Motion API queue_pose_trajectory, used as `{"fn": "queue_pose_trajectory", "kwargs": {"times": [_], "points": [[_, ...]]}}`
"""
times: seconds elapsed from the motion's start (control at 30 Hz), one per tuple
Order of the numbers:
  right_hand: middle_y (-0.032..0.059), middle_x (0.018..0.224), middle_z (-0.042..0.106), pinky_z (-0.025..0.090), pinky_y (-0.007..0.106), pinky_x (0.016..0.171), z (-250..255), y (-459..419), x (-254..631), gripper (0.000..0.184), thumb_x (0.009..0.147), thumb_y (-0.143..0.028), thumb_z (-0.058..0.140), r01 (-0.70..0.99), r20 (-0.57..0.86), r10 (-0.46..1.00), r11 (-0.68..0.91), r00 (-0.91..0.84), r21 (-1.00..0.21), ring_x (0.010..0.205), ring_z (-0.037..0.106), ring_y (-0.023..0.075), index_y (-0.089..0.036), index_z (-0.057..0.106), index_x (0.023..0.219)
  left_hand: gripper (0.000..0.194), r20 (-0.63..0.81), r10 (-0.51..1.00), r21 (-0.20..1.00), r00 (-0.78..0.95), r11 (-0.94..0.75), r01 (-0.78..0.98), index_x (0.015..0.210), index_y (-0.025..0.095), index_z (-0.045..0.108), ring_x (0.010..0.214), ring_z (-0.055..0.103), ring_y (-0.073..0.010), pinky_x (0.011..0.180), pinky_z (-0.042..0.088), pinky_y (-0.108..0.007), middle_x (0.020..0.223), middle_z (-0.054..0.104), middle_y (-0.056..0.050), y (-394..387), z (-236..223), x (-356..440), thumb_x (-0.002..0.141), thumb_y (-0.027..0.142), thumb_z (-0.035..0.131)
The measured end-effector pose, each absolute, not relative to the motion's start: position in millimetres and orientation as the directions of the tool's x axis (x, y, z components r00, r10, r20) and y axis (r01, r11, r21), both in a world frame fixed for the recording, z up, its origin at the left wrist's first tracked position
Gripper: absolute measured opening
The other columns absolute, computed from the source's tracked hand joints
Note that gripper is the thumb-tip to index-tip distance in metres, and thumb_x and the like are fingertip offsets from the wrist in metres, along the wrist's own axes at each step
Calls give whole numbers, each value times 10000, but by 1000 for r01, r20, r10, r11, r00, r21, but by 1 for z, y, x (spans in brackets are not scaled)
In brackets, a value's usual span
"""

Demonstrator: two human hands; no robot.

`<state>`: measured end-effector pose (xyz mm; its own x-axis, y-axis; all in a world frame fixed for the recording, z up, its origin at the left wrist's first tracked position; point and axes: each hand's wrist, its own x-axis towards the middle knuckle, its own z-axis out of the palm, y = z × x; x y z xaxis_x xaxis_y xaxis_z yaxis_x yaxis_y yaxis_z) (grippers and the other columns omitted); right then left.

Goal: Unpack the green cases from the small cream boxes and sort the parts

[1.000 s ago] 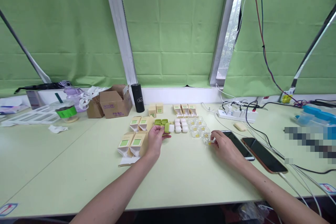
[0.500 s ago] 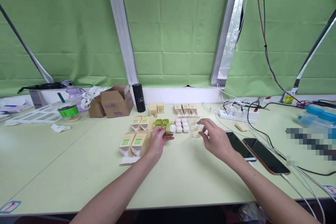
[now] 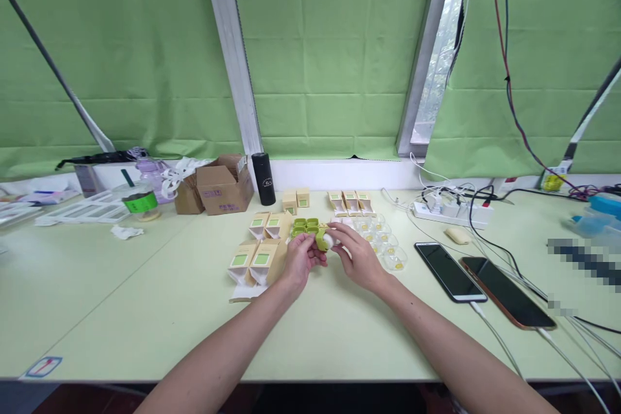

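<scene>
My left hand [image 3: 299, 262] is closed on a small green case with a rounded white part [image 3: 323, 240], held just above the table. From the other side, my right hand [image 3: 361, 259] pinches the white part with thumb and fingers. Right behind both hands sit several small green open containers [image 3: 300, 223]. Pale pink-white rounded pieces [image 3: 341, 220] are mostly hidden by my right hand. Clear plastic cups with yellow marks [image 3: 395, 259] lie to its right. Several open cardboard boxes with green labels [image 3: 262, 259] stand left of my left hand.
Three open small boxes [image 3: 350, 202] and closed ones [image 3: 303, 196] stand farther back, near a black tumbler [image 3: 263, 179] and a brown carton [image 3: 224, 187]. Rightward lie two phones [image 3: 450, 272], cables and a power strip [image 3: 451, 212]. A drink cup [image 3: 140, 202] stands left.
My right hand has let go of a clear cup, moved left and closed on the white part. My left hand keeps its hold on the case. The view has shifted slightly right.
</scene>
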<state>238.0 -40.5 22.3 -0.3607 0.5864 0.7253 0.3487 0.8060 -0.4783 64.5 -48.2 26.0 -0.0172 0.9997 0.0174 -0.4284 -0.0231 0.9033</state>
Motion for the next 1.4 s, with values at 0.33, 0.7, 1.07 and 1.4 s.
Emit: {"fn": "queue_pose_trajectory", "kwargs": {"times": [0.33, 0.7, 1.07, 1.4], "points": [[67, 1174, 717, 614, 470, 936, 14, -42, 232, 391, 907, -519, 703, -195, 444, 873, 409, -202, -892, 1063, 691, 254, -269, 676, 1206, 420, 168, 975, 946, -144, -201, -254, 793, 184, 545, 526, 584, -124, 506, 483, -258, 696, 651, -12, -45, 28, 61, 781, 545, 759], [46, 1100, 722, 563, 578, 1032, 18, -42, 231, 472, 790, -596, 808, -466, 293, 922, 148, -255, -872, 1083, 710, 261, -250, 605, 1040, 308, 289, 944, 938, -160, -312, -150, 858, 179, 578, 658, 627, -143, 609, 514, -268, 812, 691, -37, -44, 26, 65, 817, 436, 744], [32, 994, 662, 620, 380, 739, 14, -42, 231, 448, 735, -499, 865, -362, 292, 938, 211, -186, -908, 879, 666, 214, -234, 615, 996, 296, 325, 932, 934, -162, -343, -101, 880, 173, 628, 666, 625, -141, 584, 485, -246, 852, 709, -57, -47, 28, 64, 809, 424, 768], [49, 1088, 627, 565, 322, 762, 8, -37, 232, 461, 720, -411, 845, -164, 365, 929, 350, -68, -922, 954, 621, 206, -251, 582, 1063, 380, 321, 945, 940, -63, -326, -97, 1034, 143, 698, 753, 684, -182, 624, 574, -288, 984, 732, -115, -47, 21, 70, 805, 433, 788]]}}
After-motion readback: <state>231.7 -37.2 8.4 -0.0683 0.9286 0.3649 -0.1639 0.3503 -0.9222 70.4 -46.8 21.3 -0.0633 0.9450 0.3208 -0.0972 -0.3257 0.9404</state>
